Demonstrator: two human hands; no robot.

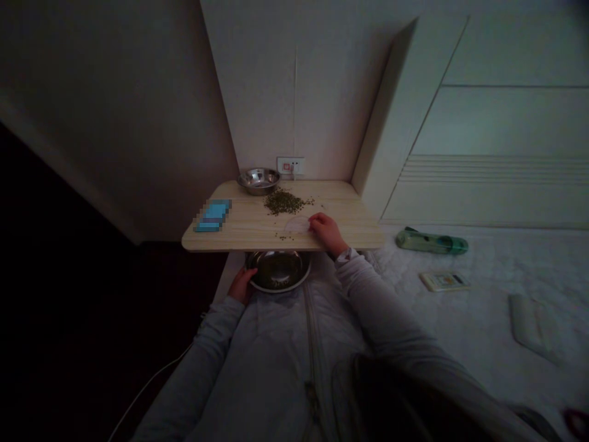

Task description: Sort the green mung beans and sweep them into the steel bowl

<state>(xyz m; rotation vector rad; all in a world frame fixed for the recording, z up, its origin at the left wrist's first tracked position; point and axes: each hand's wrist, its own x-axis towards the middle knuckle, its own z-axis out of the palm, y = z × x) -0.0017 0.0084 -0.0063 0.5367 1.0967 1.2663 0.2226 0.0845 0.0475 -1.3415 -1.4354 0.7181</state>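
Note:
My left hand [242,285] grips the left rim of a shiny metal bowl [279,270], thumb over the edge. The bowl sits by my lap, partly under the front edge of a small wooden table [340,209]; some small grains lie in it. My right hand [324,230] is over the tabletop, fingers closed on a thin, clear, rounded plastic piece [297,224]. Beyond that piece a heap of small green beans [283,201] is spread on the wood. A few loose beans [283,237] lie near the front edge.
A second metal bowl [259,180] stands at the table's back left, by a wall socket [290,166]. A blurred blue item [213,216] lies at the left. On the bed to the right are a green bottle [431,241], a phone [445,281] and a pale packet [534,325].

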